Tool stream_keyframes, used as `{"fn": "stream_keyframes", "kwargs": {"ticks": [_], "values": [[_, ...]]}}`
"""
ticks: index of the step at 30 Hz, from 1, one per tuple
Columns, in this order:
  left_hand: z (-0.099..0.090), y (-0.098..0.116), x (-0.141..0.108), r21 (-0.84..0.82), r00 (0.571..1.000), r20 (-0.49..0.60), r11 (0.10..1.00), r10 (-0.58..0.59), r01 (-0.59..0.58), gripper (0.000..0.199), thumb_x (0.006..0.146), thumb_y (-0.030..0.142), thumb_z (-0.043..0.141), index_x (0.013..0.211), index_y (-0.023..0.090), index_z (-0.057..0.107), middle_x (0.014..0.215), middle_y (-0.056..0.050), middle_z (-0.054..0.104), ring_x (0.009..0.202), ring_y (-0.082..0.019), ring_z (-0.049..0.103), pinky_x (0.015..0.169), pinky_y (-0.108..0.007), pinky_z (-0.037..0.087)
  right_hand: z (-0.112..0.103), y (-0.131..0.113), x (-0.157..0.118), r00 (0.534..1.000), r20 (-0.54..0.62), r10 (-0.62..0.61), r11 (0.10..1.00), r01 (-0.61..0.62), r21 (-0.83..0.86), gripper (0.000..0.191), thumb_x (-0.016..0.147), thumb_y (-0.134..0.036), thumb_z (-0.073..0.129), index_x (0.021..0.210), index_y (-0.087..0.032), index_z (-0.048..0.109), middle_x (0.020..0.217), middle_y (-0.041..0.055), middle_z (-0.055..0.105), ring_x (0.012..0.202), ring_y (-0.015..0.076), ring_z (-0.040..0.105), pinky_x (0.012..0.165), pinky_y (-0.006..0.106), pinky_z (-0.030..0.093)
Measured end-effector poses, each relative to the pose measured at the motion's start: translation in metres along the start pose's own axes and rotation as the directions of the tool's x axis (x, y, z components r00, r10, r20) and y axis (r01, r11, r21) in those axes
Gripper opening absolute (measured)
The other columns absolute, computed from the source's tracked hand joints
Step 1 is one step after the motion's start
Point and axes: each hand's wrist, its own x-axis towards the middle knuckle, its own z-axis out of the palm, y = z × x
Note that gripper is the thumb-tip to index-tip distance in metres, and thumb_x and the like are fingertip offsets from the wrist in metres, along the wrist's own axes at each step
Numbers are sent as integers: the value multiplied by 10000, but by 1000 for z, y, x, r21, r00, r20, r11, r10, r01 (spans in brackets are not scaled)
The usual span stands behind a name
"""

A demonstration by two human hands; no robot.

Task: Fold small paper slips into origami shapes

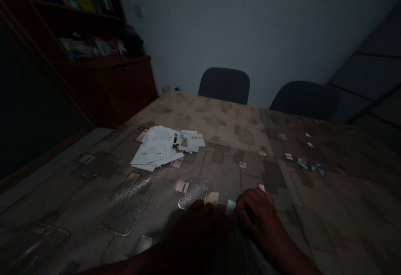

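Note:
My right hand (255, 210) is closed, thumb and fingers pinched at the edge of a small piece of white paper (231, 207) low over the near part of the table. My left hand (202, 220) is just to the left, in deep shadow; its fingers reach toward the same paper, but whether they grip it cannot be made out. Further off to the left lies a loose pile of white printed cards and sheets (158, 150), with several smaller picture cards (189, 140) on its right side. To the right rests a crumpled pale scrap (311, 166).
A patterned cloth covers the table (216, 116). Two dark chairs (224, 84) (305, 97) stand at its far side by the wall. A reddish-brown cabinet (125, 87) with full shelves is at the back left. The room is dim.

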Motion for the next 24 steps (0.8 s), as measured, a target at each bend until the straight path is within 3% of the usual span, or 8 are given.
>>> {"fn": "stream_keyframes", "kwargs": {"ticks": [10,15,24], "values": [[-2,0,1,-13,999,25,1000,-22,22,347,947,200,479,1291,174,444,1073,-86,618,944,-225,549,880,-392,409,2,-1,1,1000,-1,18,1000,-18,-4,168,784,-64,620,713,-195,542,729,-7,579,740,189,518,726,331,309],[-8,0,2,7,999,43,1000,-13,13,408,925,224,536,1314,158,431,1114,-91,619,944,-244,557,860,-414,419,4,0,0,1000,-12,13,1000,-13,9,178,795,-65,604,705,-197,525,718,-9,571,729,184,510,729,329,319],[0,-1,-1,-4,1000,4,1000,-13,13,437,934,227,520,1349,152,405,1146,-94,619,960,-240,559,878,-419,408,3,1,1,999,20,24,1000,-24,6,170,793,-59,611,708,-189,543,719,1,568,737,196,513,722,338,312]]}}
